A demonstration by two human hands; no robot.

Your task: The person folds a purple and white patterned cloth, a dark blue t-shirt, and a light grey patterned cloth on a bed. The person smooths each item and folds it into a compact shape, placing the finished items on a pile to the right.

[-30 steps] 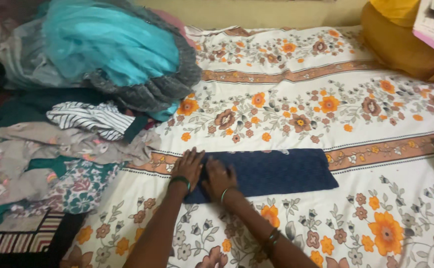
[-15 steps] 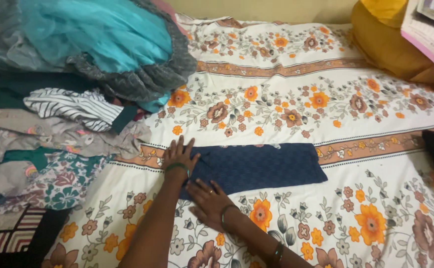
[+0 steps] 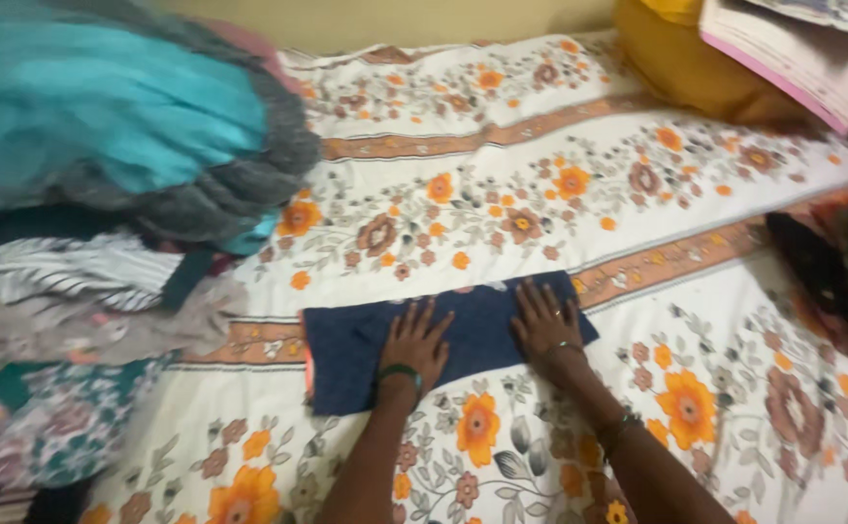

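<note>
Change since the earlier frames: the navy folded cloth [image 3: 443, 340] now reads shorter and thicker than the long strip seen a second ago. Half a second ago the right hand sat off the cloth on the sheet near its lower edge; now both hands lie on top of it. The view has also shifted, so the cloth sits lower and more central.

Left hand [image 3: 416, 342]: palm down, fingers spread wide and flat on the middle of the cloth, grasping nothing. A green bangle [image 3: 400, 372] sits at the wrist.

Right hand [image 3: 544, 322]: palm down on the right end of the cloth, fingers spread and pointing away from the body, also gripping nothing. A thin bangle circles its wrist; a darker band [image 3: 621, 425] is further up the forearm.

Cloth location: flat on the floral bedsheet [image 3: 502, 194], across an orange border stripe, just beside the heap of clothes [image 3: 104, 194] at left. That heap includes a teal garment on top and a striped piece lower down. A mustard-yellow cushion [image 3: 686, 68] lies at the far right corner, with a pink-edged book [image 3: 793, 58] on it.
</note>
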